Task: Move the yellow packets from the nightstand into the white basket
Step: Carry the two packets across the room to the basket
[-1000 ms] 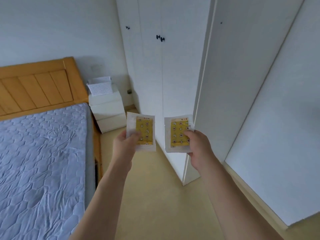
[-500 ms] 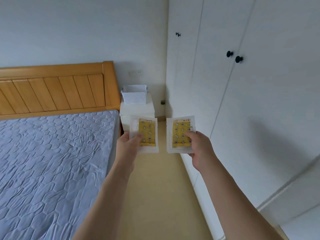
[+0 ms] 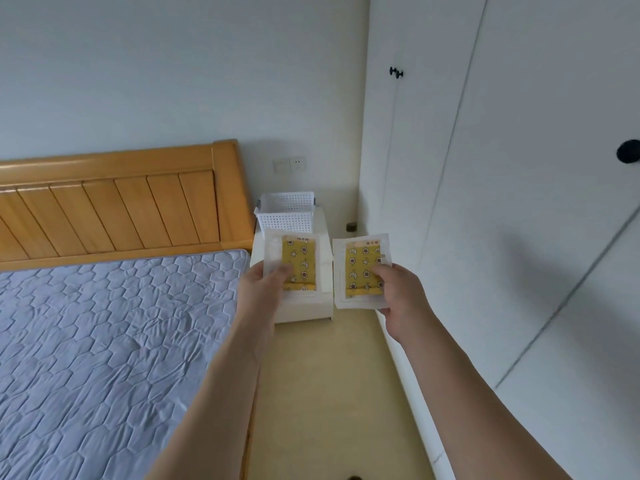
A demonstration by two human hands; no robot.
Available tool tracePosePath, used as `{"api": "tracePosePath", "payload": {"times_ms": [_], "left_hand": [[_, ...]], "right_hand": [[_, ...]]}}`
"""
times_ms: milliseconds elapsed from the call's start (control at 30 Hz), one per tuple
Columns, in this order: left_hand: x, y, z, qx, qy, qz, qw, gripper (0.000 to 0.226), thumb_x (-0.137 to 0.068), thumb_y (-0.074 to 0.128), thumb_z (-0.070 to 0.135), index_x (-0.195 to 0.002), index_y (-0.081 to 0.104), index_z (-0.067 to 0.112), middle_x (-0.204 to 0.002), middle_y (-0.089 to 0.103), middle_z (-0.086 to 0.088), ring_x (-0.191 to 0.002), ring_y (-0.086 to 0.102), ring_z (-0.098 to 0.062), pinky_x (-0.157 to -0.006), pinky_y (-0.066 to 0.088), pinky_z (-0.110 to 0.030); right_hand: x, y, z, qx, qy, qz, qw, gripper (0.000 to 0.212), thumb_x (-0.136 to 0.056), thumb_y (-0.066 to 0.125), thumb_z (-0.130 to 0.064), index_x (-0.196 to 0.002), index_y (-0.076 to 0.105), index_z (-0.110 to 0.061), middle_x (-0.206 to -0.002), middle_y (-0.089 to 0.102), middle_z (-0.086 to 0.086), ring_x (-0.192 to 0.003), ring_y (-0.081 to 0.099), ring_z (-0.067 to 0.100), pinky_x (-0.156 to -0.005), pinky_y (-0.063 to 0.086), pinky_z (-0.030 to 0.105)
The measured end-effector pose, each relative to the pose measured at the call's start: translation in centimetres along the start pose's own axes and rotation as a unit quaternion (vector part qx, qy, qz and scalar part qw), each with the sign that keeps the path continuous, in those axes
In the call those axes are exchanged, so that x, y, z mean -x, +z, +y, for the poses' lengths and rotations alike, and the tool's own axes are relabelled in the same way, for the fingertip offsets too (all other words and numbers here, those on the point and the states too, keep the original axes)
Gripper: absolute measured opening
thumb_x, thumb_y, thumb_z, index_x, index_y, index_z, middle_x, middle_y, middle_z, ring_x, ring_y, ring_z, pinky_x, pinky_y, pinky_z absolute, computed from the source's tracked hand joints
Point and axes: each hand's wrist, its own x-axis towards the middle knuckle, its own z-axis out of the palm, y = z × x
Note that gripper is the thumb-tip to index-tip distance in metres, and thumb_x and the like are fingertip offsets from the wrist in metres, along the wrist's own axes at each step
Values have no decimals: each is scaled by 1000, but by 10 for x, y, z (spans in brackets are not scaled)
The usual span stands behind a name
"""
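I hold two yellow packets with white borders out in front of me. My left hand [image 3: 265,284] pinches the left packet [image 3: 300,261] at its lower left edge. My right hand [image 3: 398,292] pinches the right packet [image 3: 362,268] at its lower right corner. Both packets hang in the air in front of the white nightstand [image 3: 320,303], which they partly hide. The white perforated basket [image 3: 285,214] stands on top of the nightstand, just beyond the left packet.
A bed with a blue-grey quilted mattress [image 3: 104,341] and wooden headboard [image 3: 121,206] fills the left. White wardrobe doors [image 3: 502,202] with black knobs line the right. A strip of yellowish floor [image 3: 332,393] runs between them to the nightstand.
The view has swung left and moved closer to the nightstand and basket. Both hands keep holding their packets in the same pose.
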Motion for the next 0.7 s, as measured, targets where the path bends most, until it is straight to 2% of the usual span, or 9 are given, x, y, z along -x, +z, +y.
{"api": "tracePosePath", "payload": {"times_ms": [100,233,400,500,567,700], "left_hand": [[-67,10,24,-12,9,19,1000,17,-90,64,16,-106,70,15,-97,76,0,-95,72,-20,-93,54,-46],[-143,14,54,-1,35,45,998,22,-92,62,14,-113,69,13,-101,75,-2,-94,72,-18,-86,56,-37],[-226,8,56,13,24,69,997,17,-93,60,10,-107,69,12,-96,76,-2,-84,73,-13,-71,56,-26],[-287,6,47,1,2,86,996,19,-93,61,11,-109,69,10,-98,76,-4,-87,73,-16,-77,57,-31],[-334,6,45,-3,-10,92,996,19,-92,61,12,-110,69,12,-99,75,-3,-89,72,-17,-77,57,-32],[-434,5,57,7,-12,89,996,11,-93,61,14,-99,68,20,-90,74,3,-82,69,-10,-66,51,-23]], "right_hand": [[-65,32,-30,-1,-3,-18,1000,17,-93,53,-12,-93,69,-19,-92,72,1,-90,67,22,-85,50,38],[-140,80,-58,2,-4,-39,999,14,-94,54,-14,-92,66,-21,-88,70,-3,-83,65,17,-86,51,38],[-227,137,-61,24,25,-68,997,15,-95,54,-14,-87,64,-23,-90,70,0,-85,65,19,-85,49,37],[-286,169,-56,27,41,-68,996,13,-94,55,-14,-92,66,-21,-92,71,2,-88,66,22,-84,50,38],[-327,193,-55,24,47,-62,997,14,-94,55,-13,-90,65,-21,-93,72,3,-92,67,25,-89,51,41],[-408,246,-65,22,52,-51,997,13,-94,56,-12,-92,66,-20,-98,73,7,-98,68,30,-97,50,50]]}}
